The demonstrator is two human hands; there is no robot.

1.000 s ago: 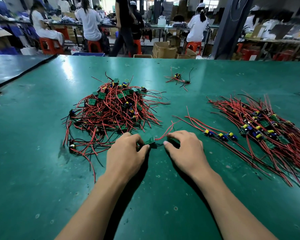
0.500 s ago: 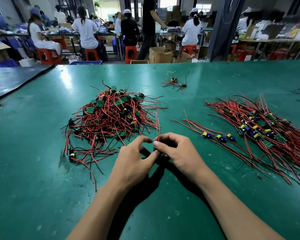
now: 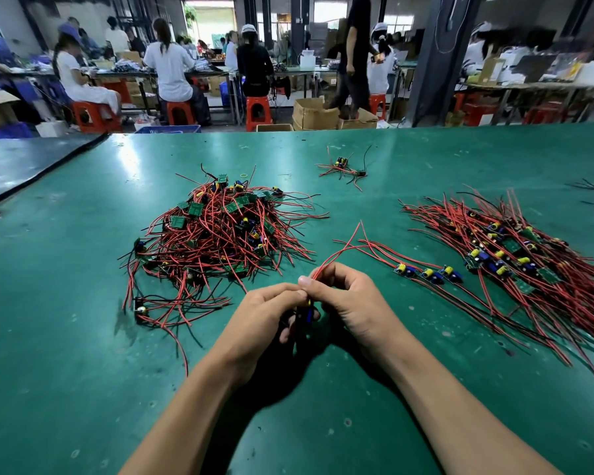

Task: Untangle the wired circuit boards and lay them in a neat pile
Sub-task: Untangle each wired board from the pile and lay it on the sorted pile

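Circuit board (image 3: 308, 313) between both hands (image 3: 264, 318) (image 3: 350, 303)

On green table (image 3: 66, 337): tangle (image 3: 216, 234), neat pile (image 3: 515, 255)

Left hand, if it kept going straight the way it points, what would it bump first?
Most likely the right hand, close against it; past that, probably the three lined-up boards.

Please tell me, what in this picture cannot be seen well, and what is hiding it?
Head view, held board: mostly covered by the fingers of the left hand and right hand.
Head view, neat pile: cut off by the right edge.
Head view, tangled heap: lower boards buried under red wires, count unclear.
Head view, far benches: blurred, items unreadable.
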